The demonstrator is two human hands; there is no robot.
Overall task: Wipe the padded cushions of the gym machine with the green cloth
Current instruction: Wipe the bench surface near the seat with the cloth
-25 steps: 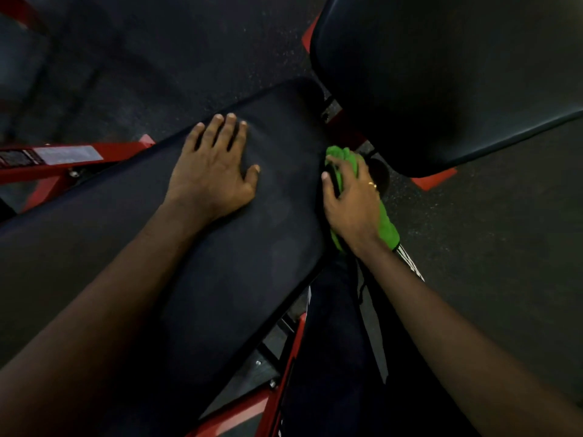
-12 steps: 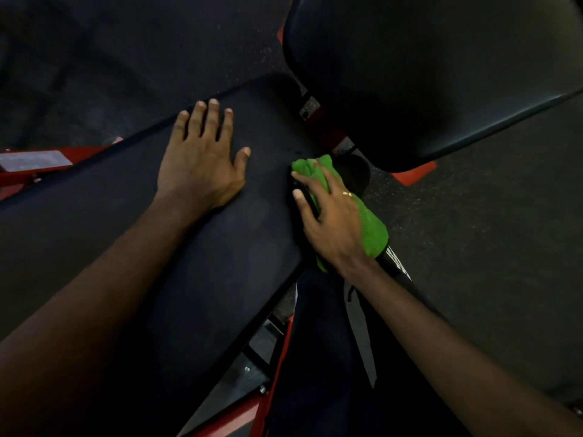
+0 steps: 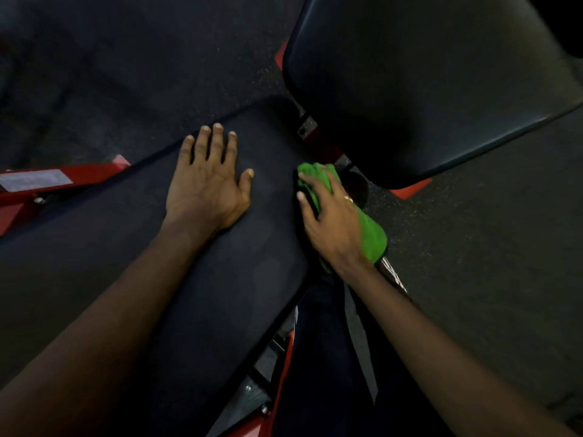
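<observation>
A long black padded cushion (image 3: 132, 247) of the gym machine runs from the lower left to the centre. My left hand (image 3: 206, 184) rests flat on its top, fingers straight and spread. My right hand (image 3: 334, 222) holds the bunched green cloth (image 3: 373, 238) against the cushion's right edge, thumb and fingers curved over it. A second, larger black cushion (image 3: 426, 83) rises at the upper right, apart from both hands.
The machine's red frame (image 3: 63, 178) shows at the left, between the two cushions and under the long cushion's near end. Dark speckled rubber floor (image 3: 489, 231) surrounds the machine. My dark-trousered leg (image 3: 328, 357) is below my right hand.
My right hand has slid the green cloth a little toward me along the cushion's right edge. My left hand stays flat on the cushion. The camera shifted slightly.
</observation>
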